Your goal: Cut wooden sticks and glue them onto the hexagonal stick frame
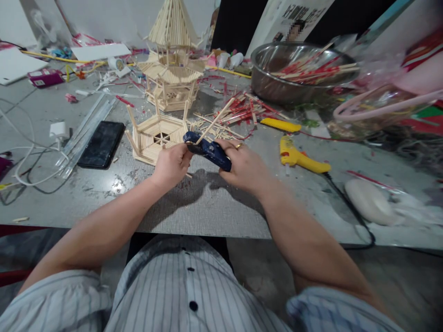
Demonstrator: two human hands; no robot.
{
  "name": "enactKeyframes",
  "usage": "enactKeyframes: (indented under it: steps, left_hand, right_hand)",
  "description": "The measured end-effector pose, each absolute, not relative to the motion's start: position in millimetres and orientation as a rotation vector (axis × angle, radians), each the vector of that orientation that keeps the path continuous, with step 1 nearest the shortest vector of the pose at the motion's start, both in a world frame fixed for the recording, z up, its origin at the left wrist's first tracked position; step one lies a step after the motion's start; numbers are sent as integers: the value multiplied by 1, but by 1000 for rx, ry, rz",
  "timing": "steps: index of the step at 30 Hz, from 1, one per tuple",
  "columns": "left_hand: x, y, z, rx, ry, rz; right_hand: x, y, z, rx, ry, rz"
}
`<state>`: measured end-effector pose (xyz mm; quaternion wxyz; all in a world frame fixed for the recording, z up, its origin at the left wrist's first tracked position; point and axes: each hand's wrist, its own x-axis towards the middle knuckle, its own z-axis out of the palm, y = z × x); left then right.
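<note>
Held in my right hand (245, 166) is a dark blue cutter (215, 153), its head pointing left. A thin wooden stick (219, 116) slants across the cutter's head, its far end raised up and to the right. My left hand (173, 162) is closed on the stick's near end, right against the tool; the fingertips are partly hidden. Just behind my left hand lies a hexagonal stick base (148, 154) with short upright posts. Beyond it stands a tiered pagoda model (173, 69) made of the same pale sticks.
A pile of red-tipped sticks (242, 110) lies behind the cutter, near a steel bowl (263, 90) of sticks. To the right are a yellow utility knife (280, 124) and a yellow glue gun (301, 159) with its cord. A phone (102, 144) and white charger (59, 130) lie left.
</note>
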<state>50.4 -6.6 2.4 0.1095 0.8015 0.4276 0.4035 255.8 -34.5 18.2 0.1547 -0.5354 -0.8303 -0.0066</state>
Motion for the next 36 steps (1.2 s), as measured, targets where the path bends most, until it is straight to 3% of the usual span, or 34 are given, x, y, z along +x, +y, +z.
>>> enactKeyframes:
  steps: [36]
  left_hand:
    - [53,-7,3,2245,1283,1252]
  right_hand:
    - [253,-38,25,-1786,-2386,-8]
